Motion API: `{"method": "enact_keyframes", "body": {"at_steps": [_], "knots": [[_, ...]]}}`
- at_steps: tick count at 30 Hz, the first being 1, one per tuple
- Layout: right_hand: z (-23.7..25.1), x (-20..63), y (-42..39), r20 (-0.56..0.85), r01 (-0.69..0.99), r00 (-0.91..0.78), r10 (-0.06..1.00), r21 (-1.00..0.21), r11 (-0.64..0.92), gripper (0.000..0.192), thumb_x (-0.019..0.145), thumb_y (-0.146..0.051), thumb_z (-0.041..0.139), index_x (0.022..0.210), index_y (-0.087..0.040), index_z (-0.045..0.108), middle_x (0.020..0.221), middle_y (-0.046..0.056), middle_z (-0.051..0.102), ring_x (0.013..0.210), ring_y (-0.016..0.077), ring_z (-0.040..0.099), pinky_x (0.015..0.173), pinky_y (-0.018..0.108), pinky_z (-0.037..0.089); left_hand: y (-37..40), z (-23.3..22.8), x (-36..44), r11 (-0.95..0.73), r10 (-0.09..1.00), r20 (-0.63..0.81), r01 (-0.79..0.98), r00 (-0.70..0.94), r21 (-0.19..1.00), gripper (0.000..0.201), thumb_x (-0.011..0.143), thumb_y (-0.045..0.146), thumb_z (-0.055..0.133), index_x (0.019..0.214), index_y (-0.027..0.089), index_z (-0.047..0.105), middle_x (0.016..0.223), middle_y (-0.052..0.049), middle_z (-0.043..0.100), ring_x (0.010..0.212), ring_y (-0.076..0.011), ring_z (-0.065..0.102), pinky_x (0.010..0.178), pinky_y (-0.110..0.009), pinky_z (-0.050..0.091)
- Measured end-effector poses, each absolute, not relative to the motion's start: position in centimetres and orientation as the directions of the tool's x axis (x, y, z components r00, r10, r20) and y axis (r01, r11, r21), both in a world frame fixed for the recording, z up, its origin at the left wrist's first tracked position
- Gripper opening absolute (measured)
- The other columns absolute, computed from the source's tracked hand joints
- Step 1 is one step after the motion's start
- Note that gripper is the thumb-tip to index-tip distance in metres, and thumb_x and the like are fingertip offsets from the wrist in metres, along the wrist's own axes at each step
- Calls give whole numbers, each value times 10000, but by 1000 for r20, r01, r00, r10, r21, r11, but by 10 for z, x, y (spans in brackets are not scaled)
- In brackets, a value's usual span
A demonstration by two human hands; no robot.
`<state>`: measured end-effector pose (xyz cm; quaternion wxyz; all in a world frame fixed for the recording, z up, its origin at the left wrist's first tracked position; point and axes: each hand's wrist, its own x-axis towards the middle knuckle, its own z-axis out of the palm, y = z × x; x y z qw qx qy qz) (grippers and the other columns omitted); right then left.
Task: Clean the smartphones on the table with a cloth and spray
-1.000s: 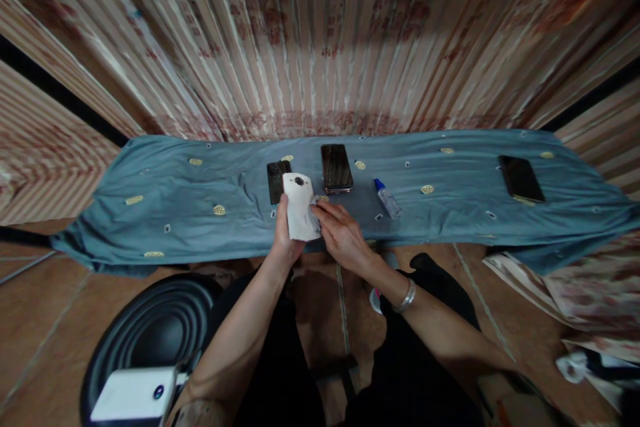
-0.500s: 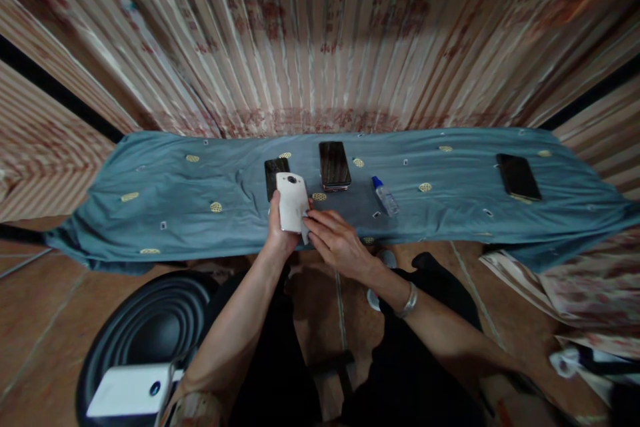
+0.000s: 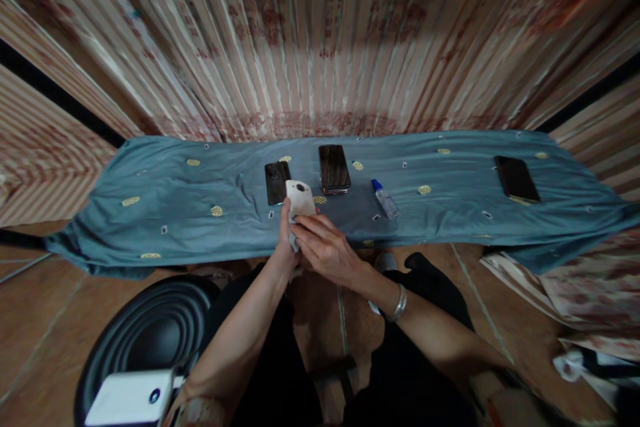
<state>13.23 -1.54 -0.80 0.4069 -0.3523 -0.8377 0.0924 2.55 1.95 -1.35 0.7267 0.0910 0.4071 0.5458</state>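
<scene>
L hand (image 3: 285, 240) grips white phone (image 3: 300, 203) from below, back & lens up, over near desk (image 3: 165, 193) edge, steadying it. R hand (image 3: 325, 250) lies flat on it, fingers (image 3: 303, 230) pressed together, prob. rubbing w/ cloth – can't tell. Dark phones at 11 (image 3: 277, 182) & 1 (image 3: 335, 169), small bottle (image 3: 385, 199) at 3.

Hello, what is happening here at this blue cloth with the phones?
A seated person holds a white phone back side up in the left hand, over the near edge of the blue cloth. The right hand lies across its lower part, fingers pressed on it. On the cloth lie two dark phones just beyond the hands, a small bottle with a blue cap, and a third dark phone far to the right.
</scene>
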Motion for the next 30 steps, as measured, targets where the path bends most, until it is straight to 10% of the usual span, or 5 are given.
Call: {"method": "enact_keyframes", "body": {"at_steps": [19,30], "knots": [[-16,158,23,623,607,-273,733,-480,633,434,939,-157,385,1328,-160,576,1348,140,574,1254,255,491,1085,475,431,7,2,55,390,887,-441,-741,141,547,405,989,300,363,1289,149,590,1090,-67,734,1089,-161,654,942,-237,506],[-28,178,45,576,602,-141,805,-596,532,436,930,-168,372,1311,-154,585,1269,126,642,1199,235,553,1049,444,448,0,2,52,535,830,-520,-550,200,642,372,938,434,439,963,135,658,641,-34,678,509,-156,620,473,-268,516]]}}
